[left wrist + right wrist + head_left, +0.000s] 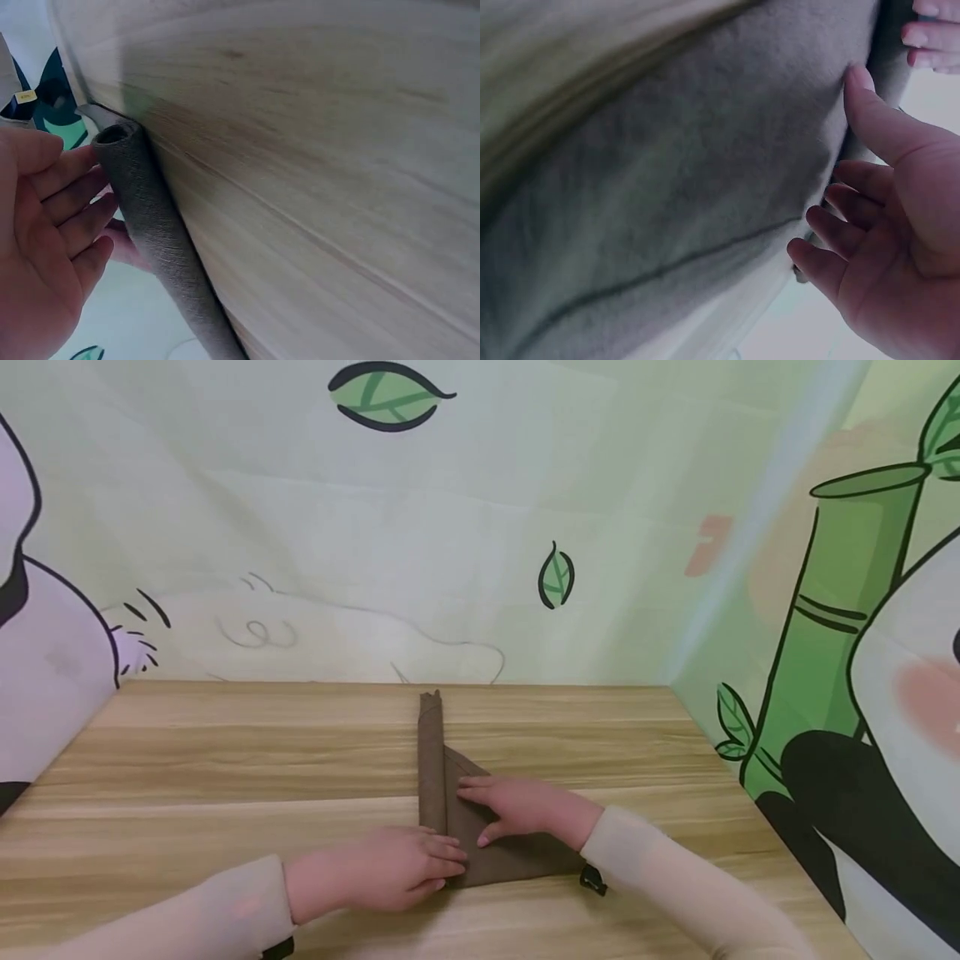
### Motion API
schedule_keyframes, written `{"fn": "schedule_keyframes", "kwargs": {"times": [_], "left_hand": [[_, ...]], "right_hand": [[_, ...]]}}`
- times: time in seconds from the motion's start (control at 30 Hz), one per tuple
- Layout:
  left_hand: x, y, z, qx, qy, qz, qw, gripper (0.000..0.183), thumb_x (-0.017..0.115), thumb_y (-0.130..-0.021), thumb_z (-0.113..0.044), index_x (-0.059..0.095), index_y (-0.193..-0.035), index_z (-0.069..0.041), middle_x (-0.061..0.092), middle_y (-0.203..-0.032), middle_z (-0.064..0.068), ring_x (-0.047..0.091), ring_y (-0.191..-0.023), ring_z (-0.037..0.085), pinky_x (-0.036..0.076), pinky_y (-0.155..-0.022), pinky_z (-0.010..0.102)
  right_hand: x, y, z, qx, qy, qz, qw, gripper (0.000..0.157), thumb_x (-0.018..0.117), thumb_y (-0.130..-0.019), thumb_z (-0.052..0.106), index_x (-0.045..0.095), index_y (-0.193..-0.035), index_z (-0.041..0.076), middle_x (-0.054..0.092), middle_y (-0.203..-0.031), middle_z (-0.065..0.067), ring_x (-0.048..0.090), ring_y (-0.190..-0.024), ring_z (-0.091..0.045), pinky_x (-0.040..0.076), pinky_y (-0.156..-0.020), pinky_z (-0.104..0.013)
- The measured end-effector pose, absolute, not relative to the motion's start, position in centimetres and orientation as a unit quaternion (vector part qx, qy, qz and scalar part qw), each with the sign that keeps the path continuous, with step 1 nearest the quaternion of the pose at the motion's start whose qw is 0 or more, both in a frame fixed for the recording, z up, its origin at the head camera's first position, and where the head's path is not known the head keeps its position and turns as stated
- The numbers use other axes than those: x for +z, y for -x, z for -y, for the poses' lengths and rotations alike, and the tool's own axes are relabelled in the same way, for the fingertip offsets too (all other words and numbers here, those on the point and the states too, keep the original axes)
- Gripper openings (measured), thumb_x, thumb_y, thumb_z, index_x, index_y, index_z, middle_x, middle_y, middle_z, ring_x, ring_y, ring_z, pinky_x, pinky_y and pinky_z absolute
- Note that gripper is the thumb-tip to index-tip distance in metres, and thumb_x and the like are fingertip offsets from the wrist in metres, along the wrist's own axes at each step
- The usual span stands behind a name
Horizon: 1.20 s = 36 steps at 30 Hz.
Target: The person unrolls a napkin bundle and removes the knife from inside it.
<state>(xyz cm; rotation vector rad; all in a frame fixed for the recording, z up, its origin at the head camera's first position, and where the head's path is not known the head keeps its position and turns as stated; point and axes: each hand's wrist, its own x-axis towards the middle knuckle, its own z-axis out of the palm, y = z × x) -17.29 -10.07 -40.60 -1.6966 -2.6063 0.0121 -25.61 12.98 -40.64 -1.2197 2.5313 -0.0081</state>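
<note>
A dark brown cloth (pixel 517 862) lies on the table, its left side rolled into a narrow tube (pixel 431 760) and the rest flat, tapering to the right. My left hand (pixel 382 867) rests across the near end of the roll, fingers extended over it. In the left wrist view the roll's open end (pixel 115 135) shows beside the fingertips of that hand (pixel 52 217). My right hand (pixel 528 810) lies over the flat part, fingers pointing left toward the roll and thumb spread. The right wrist view shows its thumb (pixel 862 94) touching the cloth (pixel 667 172).
The wood-grain table (pixel 225 743) reaches back to a pale green printed wall (pixel 450 510). A printed side wall with bamboo (pixel 847 585) stands at the right. A small black object (pixel 592 880) shows below the right sleeve.
</note>
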Motion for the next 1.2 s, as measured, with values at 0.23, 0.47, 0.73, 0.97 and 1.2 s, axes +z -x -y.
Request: {"fn": "schedule_keyframes", "kwargs": {"times": [0.23, 0.47, 0.73, 0.97, 1.2], "left_hand": [[-41.4, 17.8, 10.4, -0.022, 0.537, 0.843, 0.003, 0.029, 0.059, -0.103, -0.018, 0.072, -0.127, -0.011, 0.072, -0.132, 0.002, 0.064, -0.131, 0.019, 0.054, -0.109, 0.032], [-41.2, 17.4, 11.4, -0.035, 0.518, 0.854, -0.019, 0.03, 0.057, -0.103, -0.018, 0.07, -0.13, -0.011, 0.071, -0.135, 0.002, 0.062, -0.134, 0.021, 0.054, -0.11, 0.036], [-41.0, 17.3, 12.1, -0.08, 0.5, 0.861, -0.04, 0.032, 0.055, -0.105, -0.017, 0.07, -0.132, -0.011, 0.069, -0.138, 0.002, 0.061, -0.135, 0.022, 0.054, -0.11, 0.037], [-41.0, 16.9, 13.3, -0.078, 0.486, 0.87, -0.022, 0.031, 0.056, -0.104, -0.018, 0.071, -0.131, -0.011, 0.069, -0.138, 0.002, 0.065, -0.13, 0.022, 0.055, -0.107, 0.038], [-40.8, 16.9, 13.9, -0.085, 0.477, 0.874, -0.023, 0.031, 0.056, -0.103, -0.018, 0.071, -0.13, -0.01, 0.069, -0.138, 0.003, 0.066, -0.128, 0.022, 0.057, -0.105, 0.039]], "right_hand": [[-41.5, 25.7, -13.0, -0.009, 0.431, -0.885, 0.175, 0.076, 0.071, -0.093, 0.034, 0.042, -0.154, 0.0, 0.038, -0.165, -0.018, 0.038, -0.153, -0.031, 0.038, -0.125, -0.042], [-41.8, 25.8, -13.3, -0.017, 0.448, -0.877, 0.173, 0.076, 0.07, -0.094, 0.034, 0.04, -0.155, 0.0, 0.036, -0.165, -0.019, 0.038, -0.153, -0.032, 0.038, -0.124, -0.043], [-41.9, 25.8, -14.9, -0.027, 0.455, -0.874, 0.167, 0.076, 0.071, -0.093, 0.032, 0.042, -0.154, -0.002, 0.038, -0.163, -0.022, 0.04, -0.152, -0.036, 0.039, -0.123, -0.045], [-41.6, 25.8, -16.3, -0.034, 0.427, -0.884, 0.186, 0.075, 0.071, -0.093, 0.03, 0.041, -0.155, 0.0, 0.036, -0.165, -0.02, 0.038, -0.153, -0.036, 0.039, -0.123, -0.046], [-41.1, 25.8, -16.6, -0.05, 0.422, -0.885, 0.188, 0.075, 0.074, -0.092, 0.029, 0.043, -0.153, -0.003, 0.038, -0.163, -0.023, 0.039, -0.151, -0.039, 0.039, -0.123, -0.047]]}}
